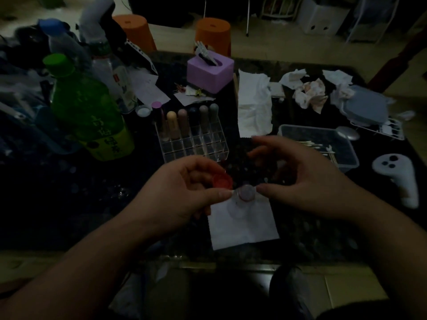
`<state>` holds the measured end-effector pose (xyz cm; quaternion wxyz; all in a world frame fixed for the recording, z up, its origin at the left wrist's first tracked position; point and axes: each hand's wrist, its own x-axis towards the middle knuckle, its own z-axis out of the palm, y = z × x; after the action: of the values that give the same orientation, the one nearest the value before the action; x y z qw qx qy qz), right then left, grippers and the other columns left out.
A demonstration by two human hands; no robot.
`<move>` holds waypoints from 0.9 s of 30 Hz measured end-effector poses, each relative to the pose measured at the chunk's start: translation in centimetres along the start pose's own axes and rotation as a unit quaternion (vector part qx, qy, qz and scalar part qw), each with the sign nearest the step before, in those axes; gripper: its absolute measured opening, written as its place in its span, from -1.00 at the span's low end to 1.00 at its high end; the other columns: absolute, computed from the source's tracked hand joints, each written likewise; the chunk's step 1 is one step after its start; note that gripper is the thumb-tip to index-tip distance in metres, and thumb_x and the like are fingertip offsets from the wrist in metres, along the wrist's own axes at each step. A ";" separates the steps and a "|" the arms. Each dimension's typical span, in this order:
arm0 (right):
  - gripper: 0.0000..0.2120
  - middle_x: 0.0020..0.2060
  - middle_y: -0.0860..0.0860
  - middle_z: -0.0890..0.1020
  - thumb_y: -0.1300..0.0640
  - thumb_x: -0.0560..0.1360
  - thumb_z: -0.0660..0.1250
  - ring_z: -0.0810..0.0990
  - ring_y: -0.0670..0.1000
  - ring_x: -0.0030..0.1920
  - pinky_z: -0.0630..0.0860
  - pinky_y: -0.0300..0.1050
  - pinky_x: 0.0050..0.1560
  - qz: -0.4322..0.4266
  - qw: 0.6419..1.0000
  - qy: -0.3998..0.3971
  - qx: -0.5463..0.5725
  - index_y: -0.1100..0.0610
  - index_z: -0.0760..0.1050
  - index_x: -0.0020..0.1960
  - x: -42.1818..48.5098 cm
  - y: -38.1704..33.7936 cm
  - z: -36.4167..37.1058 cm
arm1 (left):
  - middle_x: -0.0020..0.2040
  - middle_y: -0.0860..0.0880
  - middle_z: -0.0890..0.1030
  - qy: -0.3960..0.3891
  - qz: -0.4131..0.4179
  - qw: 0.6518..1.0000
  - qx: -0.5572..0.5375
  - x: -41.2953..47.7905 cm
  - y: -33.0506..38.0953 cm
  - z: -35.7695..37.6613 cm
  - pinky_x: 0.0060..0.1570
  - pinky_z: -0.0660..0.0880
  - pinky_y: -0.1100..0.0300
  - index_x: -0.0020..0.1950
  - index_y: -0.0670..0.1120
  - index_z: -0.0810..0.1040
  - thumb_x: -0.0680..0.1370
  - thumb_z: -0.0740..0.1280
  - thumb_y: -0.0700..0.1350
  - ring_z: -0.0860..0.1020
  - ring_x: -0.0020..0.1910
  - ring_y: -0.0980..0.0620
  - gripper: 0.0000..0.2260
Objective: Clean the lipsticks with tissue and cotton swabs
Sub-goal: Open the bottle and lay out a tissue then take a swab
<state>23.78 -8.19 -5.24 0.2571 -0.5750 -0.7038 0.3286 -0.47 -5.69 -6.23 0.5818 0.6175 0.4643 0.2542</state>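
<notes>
As left fingers (219, 196) and right fingers (269, 189) touch it — lipstick (246, 193) overhangs tissue (245, 227).

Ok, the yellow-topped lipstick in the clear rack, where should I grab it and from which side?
Take the yellow-topped lipstick by its rounded upper half, coming down from above. It stands upright in the back row of the clear rack, its base sunk in a cell and tubes close on both sides, so pinching front and back looks safest.

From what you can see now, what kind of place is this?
Probably a dim room at home: a cluttered table with a clear lipstick organizer and a purple tissue box, and orange stools behind it.
</notes>
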 end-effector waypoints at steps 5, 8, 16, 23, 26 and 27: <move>-0.25 0.15 -0.28 0.57 -0.02 0.29 0.61 0.55 -0.32 0.11 0.59 -0.21 0.10 0.102 0.981 -0.156 -0.054 -0.19 0.37 0.40 0.0 3.2 0.4 | -0.19 -0.05 0.67 0.016 -0.014 0.991 0.135 0.0 -3.8 0.7 -0.20 0.62 0.00 -0.03 0.16 0.64 0.31 0.57 0.07 0.61 -0.25 -0.08 -0.74; -0.42 0.06 -0.22 0.61 -0.02 0.28 0.62 0.59 -0.23 0.01 0.60 -0.16 0.06 0.092 0.986 -0.131 -0.049 -0.17 0.50 0.24 0.4 4.3 3.0 | -0.11 0.07 0.60 0.025 0.016 0.984 0.177 0.2 -5.5 1.8 -0.18 0.56 0.26 -0.02 0.13 0.64 0.37 0.58 -0.01 0.56 -0.23 0.09 -0.76; -0.62 0.01 -0.14 0.61 0.03 0.32 0.61 0.59 -0.20 0.01 0.57 -0.15 0.08 0.040 0.998 -0.051 -0.021 -0.10 0.59 0.09 0.5 5.5 5.9 | 0.09 0.10 0.50 -0.004 0.056 0.947 0.317 1.6 -7.7 3.4 0.12 0.48 0.15 0.12 0.01 0.62 0.52 0.45 -0.02 0.50 0.05 0.11 -0.81; -0.67 -0.03 -0.13 0.63 0.03 0.31 0.61 0.61 -0.20 -0.03 0.55 -0.19 0.05 0.062 0.997 -0.021 -0.036 -0.05 0.63 0.05 0.3 6.2 4.8 | 0.02 0.11 0.44 0.016 0.034 0.934 0.354 2.0 -7.3 3.8 0.02 0.51 0.11 0.06 0.04 0.65 0.56 0.39 0.06 0.47 -0.03 0.11 -0.84; -0.67 -0.04 -0.15 0.63 0.01 0.31 0.61 0.61 -0.20 -0.04 0.57 -0.18 0.05 0.077 0.996 -0.017 -0.040 -0.07 0.64 0.05 0.2 6.4 4.4 | 0.03 0.10 0.44 0.013 0.035 0.919 0.391 1.9 -6.8 3.8 0.00 0.51 0.11 0.04 0.05 0.64 0.58 0.35 0.08 0.48 -0.01 0.10 -0.84; -0.67 -0.05 -0.15 0.63 0.01 0.30 0.61 0.61 -0.20 -0.04 0.57 -0.18 0.04 0.079 0.996 -0.016 -0.041 -0.08 0.64 0.04 0.2 6.4 4.3 | 0.04 0.09 0.44 0.010 0.036 0.913 0.407 1.9 -6.7 3.8 0.01 0.52 0.10 0.04 0.04 0.64 0.59 0.33 0.08 0.48 0.00 0.10 -0.83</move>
<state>24.69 -7.93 -12.93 0.1949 -0.6338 -0.6728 0.3280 1.74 -6.62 -13.82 0.2664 0.8146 0.5104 0.0702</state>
